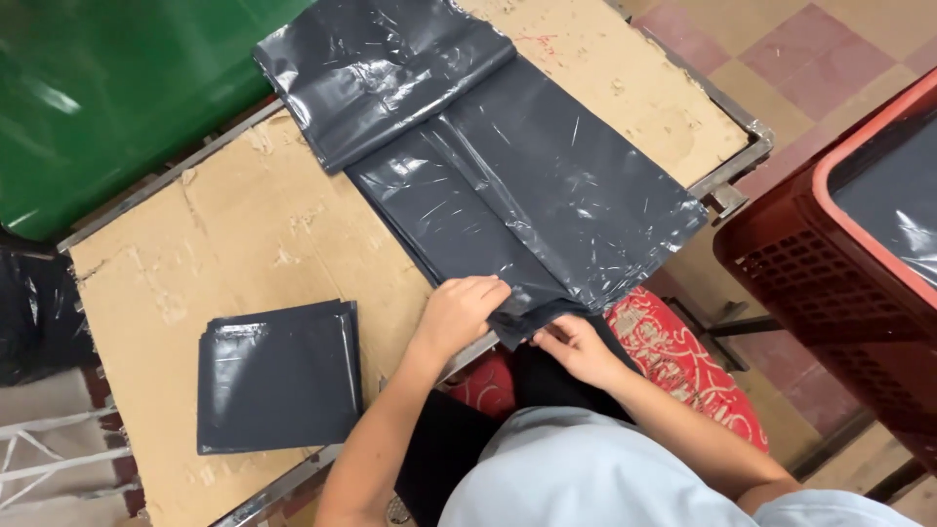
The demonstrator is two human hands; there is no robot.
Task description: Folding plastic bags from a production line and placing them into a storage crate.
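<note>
Left hand: the left hand (457,314) lies fingers-down on the near edge of the long bag (517,185), closed flat on the plastic, seemingly to pin it to the surface.
Right hand: the right hand (576,346) pinches the same bag's near corner between thumb and fingers, just past the surface edge.
Long bag: 1 dark grey plastic bag, stretched diagonally across the surface, its far end folded back over itself; the near end sits between both hands, at the front edge.
Stack: 1 stack (278,376) of folded grey bags lies well apart to the left; I cannot count its layers.
Surface: 1 metal-framed surface (244,234) covered in worn cardboard, likely to give a smooth bed for the plastic.
Crate: 1 red crate (830,283) stands at the right, with grey plastic inside.
Cushion: 1 red patterned cushion (673,356) shows under the person.
Green sheet: 1 green sheet (107,88) lies beyond the far left corner.
</note>
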